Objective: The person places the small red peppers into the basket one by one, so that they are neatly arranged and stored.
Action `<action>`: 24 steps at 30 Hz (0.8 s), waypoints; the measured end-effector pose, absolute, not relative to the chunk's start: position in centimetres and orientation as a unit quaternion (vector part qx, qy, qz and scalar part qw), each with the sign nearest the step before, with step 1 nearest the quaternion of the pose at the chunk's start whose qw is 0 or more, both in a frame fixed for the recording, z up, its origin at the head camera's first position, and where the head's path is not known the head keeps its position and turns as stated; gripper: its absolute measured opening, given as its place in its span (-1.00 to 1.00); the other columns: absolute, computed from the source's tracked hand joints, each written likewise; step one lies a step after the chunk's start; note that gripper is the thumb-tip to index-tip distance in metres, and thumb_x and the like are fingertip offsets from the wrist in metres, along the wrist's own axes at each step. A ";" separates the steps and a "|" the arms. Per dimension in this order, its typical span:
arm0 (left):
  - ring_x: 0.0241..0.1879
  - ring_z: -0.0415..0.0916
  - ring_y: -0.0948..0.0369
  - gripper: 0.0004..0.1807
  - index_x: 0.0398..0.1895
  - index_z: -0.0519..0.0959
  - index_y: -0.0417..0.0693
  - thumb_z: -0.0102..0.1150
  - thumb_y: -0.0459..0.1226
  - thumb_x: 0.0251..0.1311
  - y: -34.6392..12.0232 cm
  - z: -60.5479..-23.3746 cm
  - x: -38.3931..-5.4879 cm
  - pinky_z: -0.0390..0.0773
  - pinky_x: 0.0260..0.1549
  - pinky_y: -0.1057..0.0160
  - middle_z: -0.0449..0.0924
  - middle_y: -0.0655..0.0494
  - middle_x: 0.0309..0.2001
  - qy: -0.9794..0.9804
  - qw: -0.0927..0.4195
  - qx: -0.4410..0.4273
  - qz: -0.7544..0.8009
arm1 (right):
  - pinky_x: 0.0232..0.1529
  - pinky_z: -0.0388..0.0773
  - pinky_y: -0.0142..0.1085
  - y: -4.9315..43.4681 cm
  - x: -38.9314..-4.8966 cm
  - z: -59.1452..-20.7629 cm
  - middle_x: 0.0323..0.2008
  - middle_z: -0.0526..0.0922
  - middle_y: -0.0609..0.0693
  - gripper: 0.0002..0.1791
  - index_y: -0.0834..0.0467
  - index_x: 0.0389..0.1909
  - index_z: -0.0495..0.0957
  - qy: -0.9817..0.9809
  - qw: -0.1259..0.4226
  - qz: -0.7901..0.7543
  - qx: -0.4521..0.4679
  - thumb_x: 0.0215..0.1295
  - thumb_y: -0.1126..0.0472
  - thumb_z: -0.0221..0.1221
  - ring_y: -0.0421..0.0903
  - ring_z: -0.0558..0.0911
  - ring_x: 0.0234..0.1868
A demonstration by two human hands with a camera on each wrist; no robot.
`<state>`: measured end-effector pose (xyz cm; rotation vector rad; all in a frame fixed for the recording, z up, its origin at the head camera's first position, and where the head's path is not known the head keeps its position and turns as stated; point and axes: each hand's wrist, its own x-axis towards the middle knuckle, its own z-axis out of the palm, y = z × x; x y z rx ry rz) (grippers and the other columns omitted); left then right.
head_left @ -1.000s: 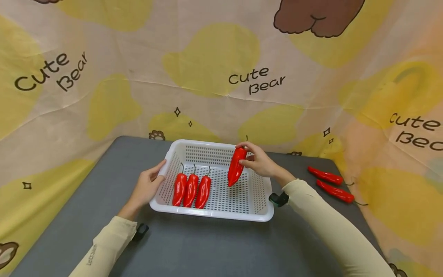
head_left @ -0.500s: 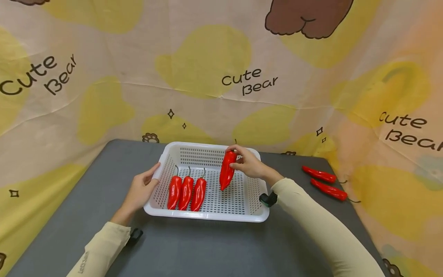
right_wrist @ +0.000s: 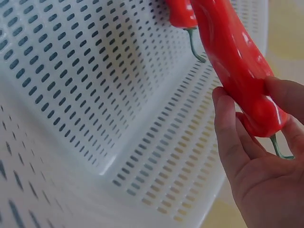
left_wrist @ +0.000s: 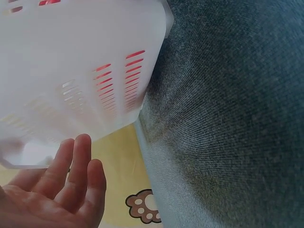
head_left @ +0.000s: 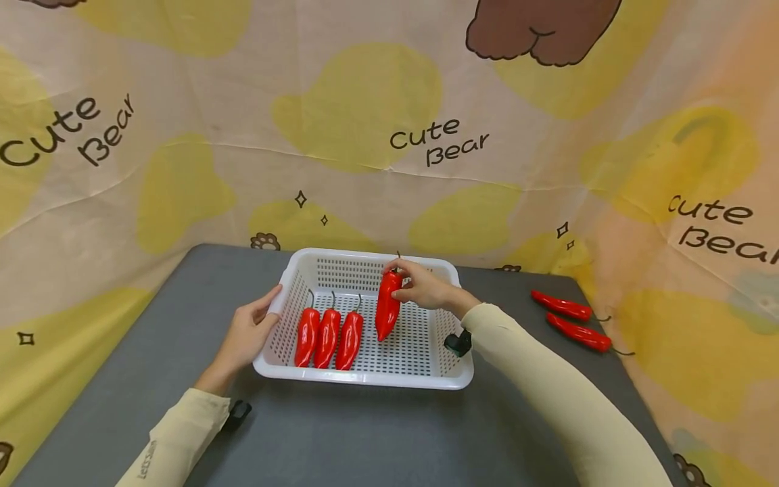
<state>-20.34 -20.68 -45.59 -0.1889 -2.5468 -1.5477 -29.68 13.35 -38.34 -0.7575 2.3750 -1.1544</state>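
A white perforated plastic basket (head_left: 362,379) stands on the grey table, with three red peppers (head_left: 328,338) lying side by side in its left part, stems toward the back. My left hand (head_left: 246,335) holds the basket's left rim; in the left wrist view several fingers (left_wrist: 80,171) lie beside and below the outer wall. Over the basket floor, just right of the row, my right hand (head_left: 420,285) pinches another red pepper (head_left: 387,306) near its stem end, thumb on one side and fingers on the other. This pepper hangs tip down, slightly tilted, apart from the row.
Two more red peppers (head_left: 578,331) lie on the grey table (head_left: 341,433) at the right, near its edge. A patterned cloth (head_left: 341,101) hangs behind the table and along its sides.
My right hand has carried its pepper leftward and a little lower, closer to the row of three. The left hand stays at the rim. The head view has shifted slightly.
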 end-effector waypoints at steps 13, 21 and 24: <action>0.07 0.60 -0.30 -0.41 0.51 0.25 -0.21 -0.11 -0.42 0.41 -20.9 -45.8 -20.3 0.74 -0.16 -0.04 0.39 -0.41 0.37 -0.847 0.079 -0.066 -0.521 | -0.08 0.73 -0.24 10.5 -29.5 -40.0 0.02 0.54 0.16 -0.53 0.18 0.23 0.43 0.873 0.269 -0.312 -0.260 0.31 0.43 0.23 0.00 0.58 -0.08; 0.08 0.60 -0.31 -0.41 0.52 0.24 -0.20 -0.11 -0.41 0.42 -20.8 -45.7 -20.3 0.74 -0.16 -0.05 0.37 -0.41 0.38 -0.847 0.079 -0.069 -0.522 | -0.14 0.74 -0.21 9.0 -29.2 -40.8 -0.11 0.53 0.10 -0.57 0.14 0.16 0.42 0.875 0.328 -0.263 -0.241 0.30 0.40 0.25 -0.10 0.56 -0.26; 0.08 0.60 -0.31 -0.41 0.52 0.24 -0.21 -0.11 -0.41 0.41 -20.8 -45.6 -20.3 0.74 -0.17 -0.04 0.38 -0.41 0.37 -0.846 0.080 -0.068 -0.523 | -0.15 0.74 -0.23 8.7 -29.2 -41.1 -0.11 0.51 0.09 -0.57 0.12 0.15 0.41 0.874 0.339 -0.256 -0.235 0.31 0.38 0.25 -0.11 0.54 -0.26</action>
